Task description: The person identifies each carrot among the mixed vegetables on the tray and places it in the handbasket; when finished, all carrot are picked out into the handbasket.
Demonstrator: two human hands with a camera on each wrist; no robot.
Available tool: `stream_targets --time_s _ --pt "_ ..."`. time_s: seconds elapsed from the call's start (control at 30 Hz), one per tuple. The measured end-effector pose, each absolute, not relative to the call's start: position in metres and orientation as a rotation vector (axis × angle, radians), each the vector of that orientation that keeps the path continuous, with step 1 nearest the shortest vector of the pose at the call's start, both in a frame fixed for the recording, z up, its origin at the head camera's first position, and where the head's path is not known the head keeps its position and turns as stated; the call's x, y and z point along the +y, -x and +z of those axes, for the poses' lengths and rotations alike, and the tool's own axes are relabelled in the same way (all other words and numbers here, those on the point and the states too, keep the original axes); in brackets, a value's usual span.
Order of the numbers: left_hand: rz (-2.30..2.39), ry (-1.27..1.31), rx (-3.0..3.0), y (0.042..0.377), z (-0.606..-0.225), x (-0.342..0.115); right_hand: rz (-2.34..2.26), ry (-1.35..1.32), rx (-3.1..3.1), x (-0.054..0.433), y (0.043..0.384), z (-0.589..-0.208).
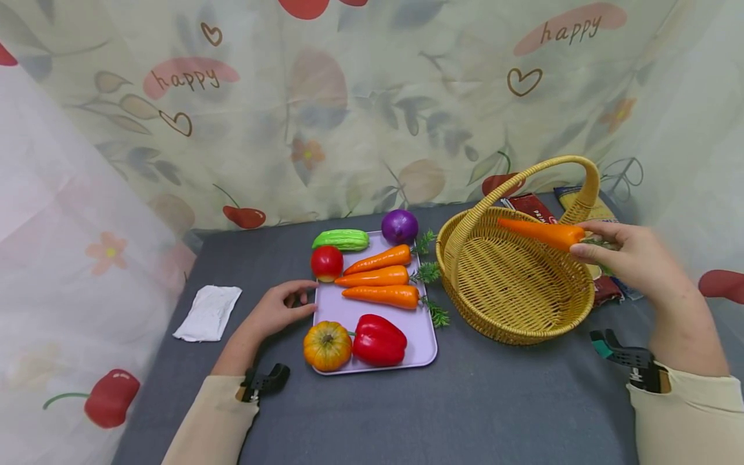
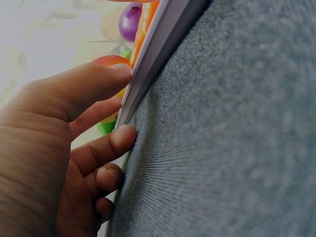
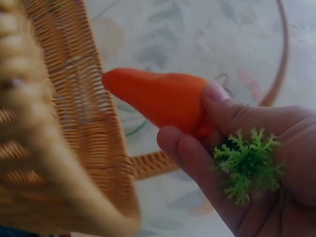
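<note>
In the head view my right hand [image 1: 642, 258] pinches an orange carrot [image 1: 540, 233] by its thick leafy end, over the back right rim of a yellow wicker basket [image 1: 465, 307]. The right wrist view shows the thumb and fingers around the carrot's top, its green leaves [image 3: 247, 165] against the palm. My left hand [image 1: 281, 309] rests at the left edge of a lilac tray [image 1: 332, 307], fingers loosely bent, fingertips at its rim. On the tray lie three more carrots [image 1: 378, 277], a red tomato [image 1: 327, 263], a green cucumber-like vegetable [image 1: 341, 240] and a purple onion [image 1: 400, 226].
A red bell pepper [image 1: 380, 340] and a small orange pumpkin [image 1: 327, 347] sit at the tray's near end. Left lies a white packet [image 1: 208, 313]. Behind the basket, partly hidden, are a red packet [image 1: 531, 206] and other packets. The basket's handle [image 1: 523, 177] arches upward. A patterned curtain hangs behind.
</note>
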State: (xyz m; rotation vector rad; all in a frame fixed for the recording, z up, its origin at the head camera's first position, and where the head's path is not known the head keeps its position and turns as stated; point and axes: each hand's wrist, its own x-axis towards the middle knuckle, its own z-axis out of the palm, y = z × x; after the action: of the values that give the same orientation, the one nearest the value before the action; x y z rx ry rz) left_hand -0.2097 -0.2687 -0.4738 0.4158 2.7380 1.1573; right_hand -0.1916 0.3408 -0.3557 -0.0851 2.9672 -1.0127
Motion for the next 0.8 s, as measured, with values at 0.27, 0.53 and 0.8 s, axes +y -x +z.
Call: stream_targets --time_s 0.27,0.53,0.8 --pt "1.165 -0.414 2.742 0.209 -0.474 -0.268 -0.919 0.17 2.945 0.323 0.204 -0.369" --pt "1.161 -0.402 2.739 0.209 -0.474 -0.268 -0.905 0.172 2.924 0.314 0.208 -0.382" --pt "1.169 -0.397 2.733 0.21 -0.475 -0.269 -0.867 0.126 2.928 0.307 0.211 -0.386"
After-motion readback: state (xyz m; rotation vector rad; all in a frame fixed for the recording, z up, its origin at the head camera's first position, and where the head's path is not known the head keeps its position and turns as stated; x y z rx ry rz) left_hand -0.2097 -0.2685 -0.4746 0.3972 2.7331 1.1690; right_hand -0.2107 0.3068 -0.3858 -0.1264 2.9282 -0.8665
